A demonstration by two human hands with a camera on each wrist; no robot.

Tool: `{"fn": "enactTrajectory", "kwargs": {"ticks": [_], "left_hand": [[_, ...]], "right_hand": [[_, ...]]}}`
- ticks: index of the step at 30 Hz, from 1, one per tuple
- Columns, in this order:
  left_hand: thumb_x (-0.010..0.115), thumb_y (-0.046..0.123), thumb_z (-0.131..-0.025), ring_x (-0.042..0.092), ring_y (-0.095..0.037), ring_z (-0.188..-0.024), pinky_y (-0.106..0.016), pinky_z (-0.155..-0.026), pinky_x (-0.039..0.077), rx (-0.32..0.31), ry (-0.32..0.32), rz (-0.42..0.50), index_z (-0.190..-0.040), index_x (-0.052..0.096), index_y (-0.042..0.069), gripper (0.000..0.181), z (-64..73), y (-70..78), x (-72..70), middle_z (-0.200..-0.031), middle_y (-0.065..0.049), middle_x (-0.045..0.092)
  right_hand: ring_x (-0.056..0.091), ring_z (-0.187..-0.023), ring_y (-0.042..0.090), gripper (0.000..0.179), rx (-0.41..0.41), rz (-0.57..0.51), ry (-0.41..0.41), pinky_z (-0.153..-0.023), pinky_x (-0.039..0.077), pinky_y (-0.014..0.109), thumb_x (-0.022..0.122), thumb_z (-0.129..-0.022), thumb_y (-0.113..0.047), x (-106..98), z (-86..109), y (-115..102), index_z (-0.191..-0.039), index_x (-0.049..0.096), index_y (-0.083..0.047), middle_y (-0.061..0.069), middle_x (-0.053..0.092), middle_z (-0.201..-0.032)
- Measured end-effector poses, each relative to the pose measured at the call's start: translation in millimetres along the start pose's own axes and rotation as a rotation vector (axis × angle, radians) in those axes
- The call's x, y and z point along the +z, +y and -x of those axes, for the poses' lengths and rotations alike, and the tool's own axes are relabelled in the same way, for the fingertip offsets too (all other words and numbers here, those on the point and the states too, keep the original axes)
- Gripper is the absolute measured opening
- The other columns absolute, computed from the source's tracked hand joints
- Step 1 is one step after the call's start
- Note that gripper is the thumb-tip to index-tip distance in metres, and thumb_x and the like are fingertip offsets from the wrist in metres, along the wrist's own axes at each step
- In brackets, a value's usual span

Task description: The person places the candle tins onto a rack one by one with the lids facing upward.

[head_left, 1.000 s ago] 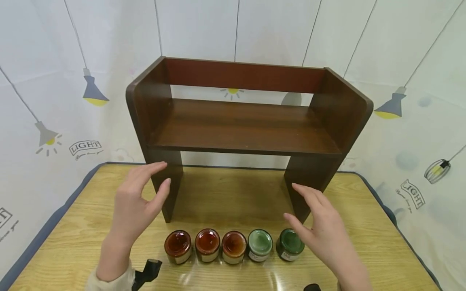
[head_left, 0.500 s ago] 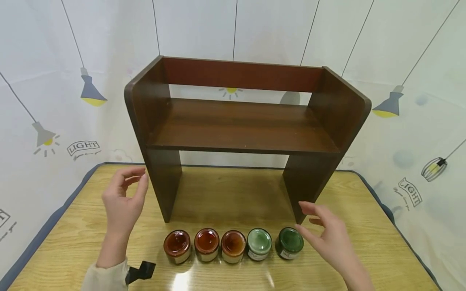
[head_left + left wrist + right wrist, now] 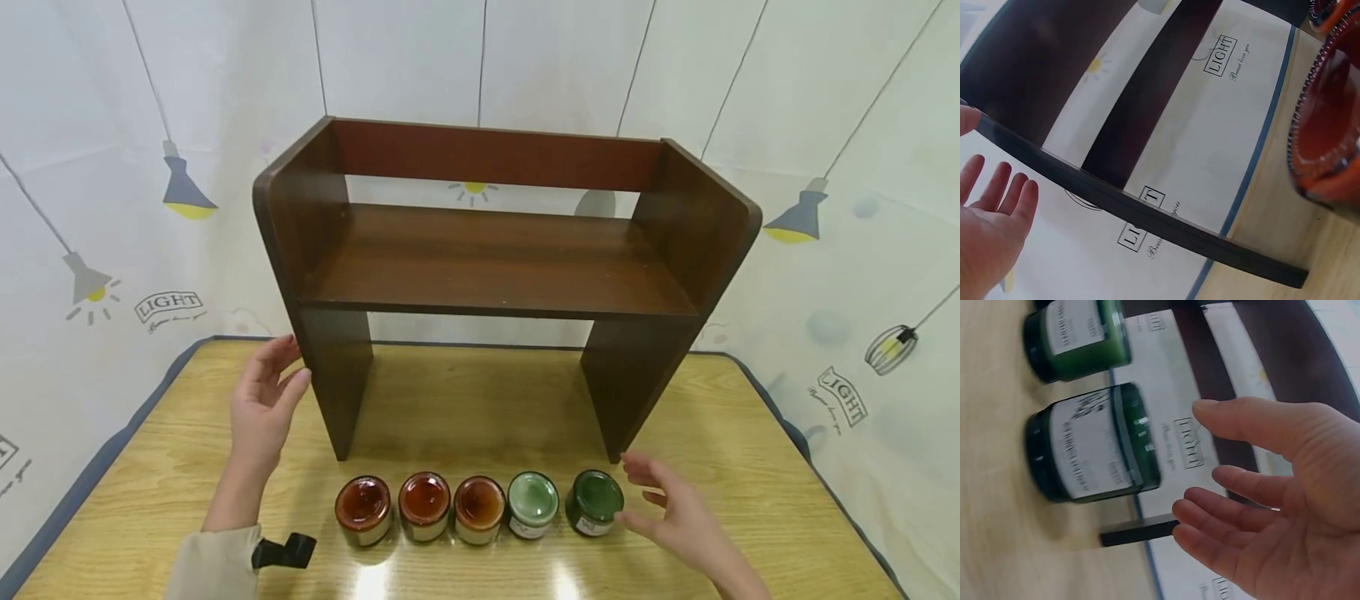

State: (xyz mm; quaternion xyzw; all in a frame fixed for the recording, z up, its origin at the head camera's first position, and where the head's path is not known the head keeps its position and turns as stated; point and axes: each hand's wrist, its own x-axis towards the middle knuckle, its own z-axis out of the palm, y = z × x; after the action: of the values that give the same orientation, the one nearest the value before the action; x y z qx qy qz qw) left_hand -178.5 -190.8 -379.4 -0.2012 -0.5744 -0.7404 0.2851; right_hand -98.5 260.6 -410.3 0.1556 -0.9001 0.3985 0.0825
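Note:
A dark brown wooden shelf [image 3: 495, 258] stands on the table, one board across its middle. Before it sits a row of small glass jars: a dark red jar [image 3: 363, 504], a red jar [image 3: 425, 500], an amber jar [image 3: 480, 504], a light green jar [image 3: 533, 500] and a dark green jar [image 3: 595, 497]. My left hand [image 3: 258, 408] is beside the shelf's left side panel, fingers loosely bent and holding nothing. My right hand [image 3: 675, 512] hovers just right of the dark green jar, fingers relaxed; in the right wrist view this labelled jar [image 3: 1094, 447] lies beyond the thumb.
The wooden table [image 3: 750, 467] has a blue-grey edge [image 3: 780, 417] at the back and sides. A white wall covering [image 3: 97, 208] printed with lamps hangs behind. A black strap piece [image 3: 285, 552] sticks out from the left sleeve [image 3: 217, 562].
My left hand has drawn back leftward from in front of the shelf's left panel to beside it. My right hand has moved down and right, to the dark green jar's side. The jars stay put.

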Motion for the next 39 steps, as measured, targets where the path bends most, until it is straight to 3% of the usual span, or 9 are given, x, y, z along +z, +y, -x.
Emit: {"fn": "enactTrajectory", "kwargs": {"ticks": [7,14,19,24,28,35,39], "left_hand": [[0.046,-0.024,-0.084,0.053,-0.014,-0.105,-0.019,-0.088,0.046,-0.040,-0.005,0.059,-0.122,0.056,0.002,0.047,-0.5,-9.1,-1.1,-0.113,-0.002,0.059],[0.047,-0.024,-0.083,0.055,-0.013,-0.100,-0.018,-0.084,0.048,-0.036,-0.011,0.082,-0.118,0.060,0.001,0.045,-3.2,-13.0,-0.5,-0.108,-0.002,0.062],[0.047,-0.025,-0.082,0.057,-0.012,-0.097,-0.018,-0.081,0.048,-0.041,-0.006,0.109,-0.113,0.064,0.003,0.045,-5.4,-14.1,-0.7,-0.104,-0.002,0.063],[0.048,-0.025,-0.082,0.058,-0.012,-0.096,-0.018,-0.080,0.049,-0.069,0.001,0.119,-0.112,0.065,0.002,0.044,-6.9,-14.4,-2.2,-0.103,-0.002,0.064],[0.048,-0.025,-0.082,0.058,-0.012,-0.097,-0.018,-0.080,0.049,-0.081,0.001,0.124,-0.112,0.066,0.002,0.044,-7.1,-15.1,-3.0,-0.103,-0.001,0.065],[0.048,-0.026,-0.081,0.058,-0.013,-0.097,-0.019,-0.081,0.050,-0.068,-0.018,0.142,-0.113,0.065,-0.001,0.044,-7.6,-16.4,-5.2,-0.104,-0.003,0.065],[0.048,-0.027,-0.081,0.058,-0.013,-0.096,-0.020,-0.081,0.050,-0.057,-0.024,0.152,-0.113,0.065,-0.002,0.044,-7.9,-16.8,-5.9,-0.103,-0.003,0.065]], "right_hand": [[0.056,-0.097,0.008,0.068,-0.037,-0.088,-0.095,-0.073,0.052,0.031,0.083,-0.067,-0.005,8,2.1,23,-0.124,0.049,0.008,0.022,0.059,-0.112],[0.051,-0.102,-0.001,0.073,-0.086,-0.237,-0.210,-0.076,0.052,0.028,0.080,-0.071,-0.003,16,2.4,37,-0.128,0.039,0.016,0.030,0.053,-0.115],[0.051,-0.102,-0.002,0.074,-0.167,-0.325,-0.209,-0.077,0.053,0.026,0.079,-0.068,0.004,25,2.4,45,-0.127,0.036,0.020,0.034,0.051,-0.111],[0.053,-0.100,-0.001,0.073,-0.184,-0.349,-0.199,-0.077,0.053,0.025,0.079,-0.067,0.006,30,2.5,50,-0.125,0.037,0.020,0.031,0.052,-0.109],[0.051,-0.102,-0.003,0.073,-0.173,-0.339,-0.184,-0.078,0.052,0.023,0.079,-0.066,0.005,34,2.6,51,-0.125,0.038,0.020,0.032,0.052,-0.109],[0.048,-0.102,-0.006,0.078,-0.048,-0.317,-0.202,-0.080,0.050,0.020,0.082,-0.067,-0.002,37,1.4,48,-0.127,0.037,0.018,0.035,0.050,-0.117],[0.050,-0.102,-0.005,0.078,-0.041,-0.336,-0.212,-0.080,0.050,0.021,0.081,-0.067,-0.002,38,-0.1,48,-0.129,0.037,0.018,0.035,0.049,-0.118]]}}
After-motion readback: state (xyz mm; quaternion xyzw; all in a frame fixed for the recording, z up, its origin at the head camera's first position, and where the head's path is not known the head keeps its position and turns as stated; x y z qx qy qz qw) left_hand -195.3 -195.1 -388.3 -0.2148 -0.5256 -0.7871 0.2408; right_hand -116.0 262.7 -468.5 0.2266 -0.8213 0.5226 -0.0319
